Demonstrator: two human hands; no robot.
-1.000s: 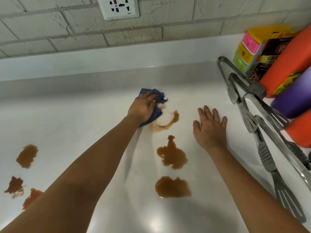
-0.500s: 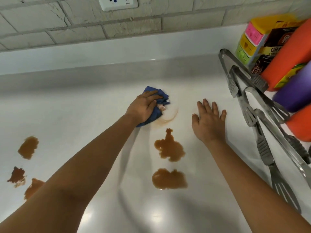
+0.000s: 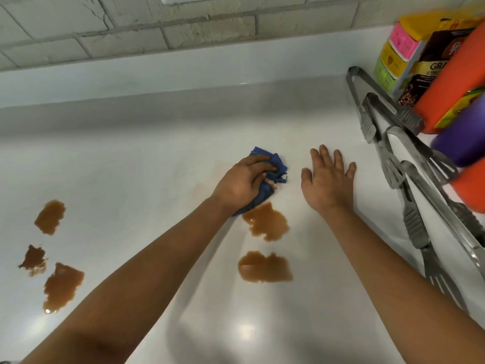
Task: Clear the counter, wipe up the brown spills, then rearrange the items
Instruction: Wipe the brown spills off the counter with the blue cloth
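Note:
My left hand grips a crumpled blue cloth and presses it on the white counter. The cloth's lower edge touches the top of a brown spill. A second brown spill lies just below that one. Three more brown spills sit at the left: an upper one, a darker small one and a larger one. My right hand lies flat on the counter, fingers spread, holding nothing, just right of the cloth.
Several steel tongs lie along the counter's right side. Behind them stand a stack of coloured boxes, a dark coffee bag, orange bottles and a purple bottle. A grey brick wall backs the counter.
The smeared spill beside the cloth has been wiped away. My left hand has dragged the cloth down and right onto the top of the middle spill. My right hand stays flat.

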